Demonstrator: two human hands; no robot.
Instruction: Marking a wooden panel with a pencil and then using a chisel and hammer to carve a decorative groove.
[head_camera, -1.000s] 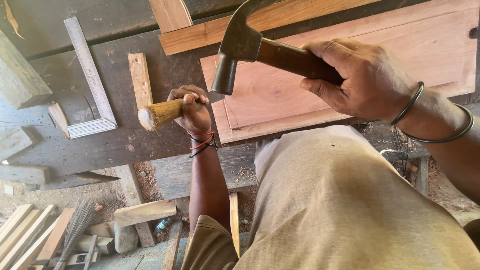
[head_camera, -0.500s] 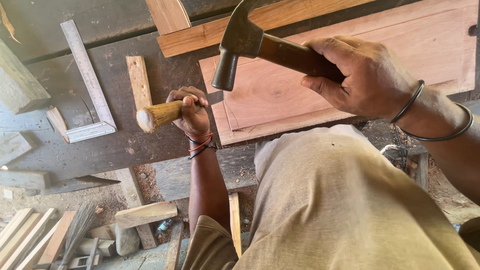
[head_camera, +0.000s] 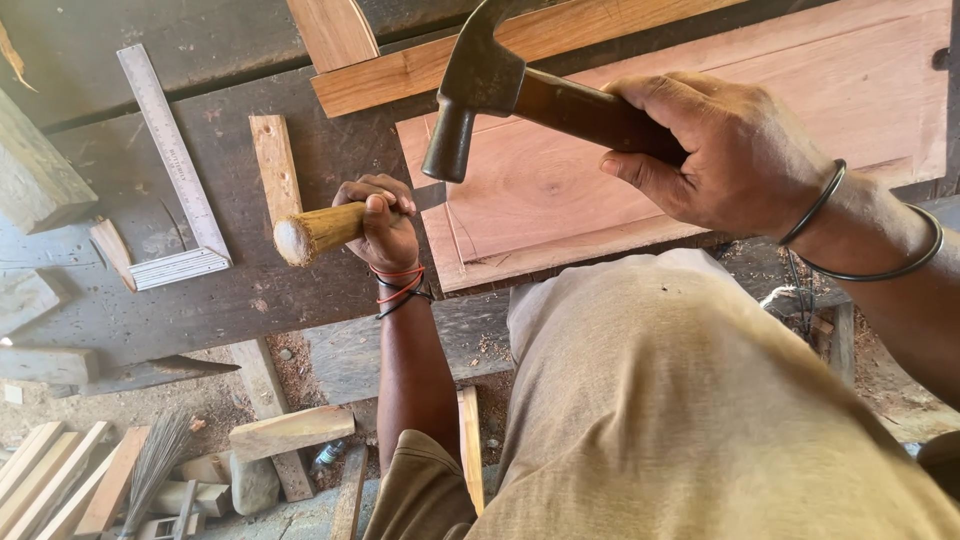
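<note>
My right hand (head_camera: 722, 150) grips the dark handle of a steel claw hammer (head_camera: 480, 85), raised above the bench with its face pointing down. My left hand (head_camera: 382, 225), with red and black cords on the wrist, holds a wooden-handled chisel (head_camera: 312, 232). The chisel's blade rests at the left edge of a reddish wooden panel (head_camera: 700, 130) lying on the dark workbench (head_camera: 200, 310). The hammer head hangs just right of and above the chisel handle's butt.
A metal try square (head_camera: 170, 180) lies on the bench to the left, beside a short wood strip (head_camera: 272, 165). Lighter planks (head_camera: 420, 70) cross the bench at the top. Offcuts, a broom and sawdust lie on the floor at lower left (head_camera: 120, 470).
The chisel and my left hand have shifted slightly left and down. The hammer stays raised, nearly in the same place.
</note>
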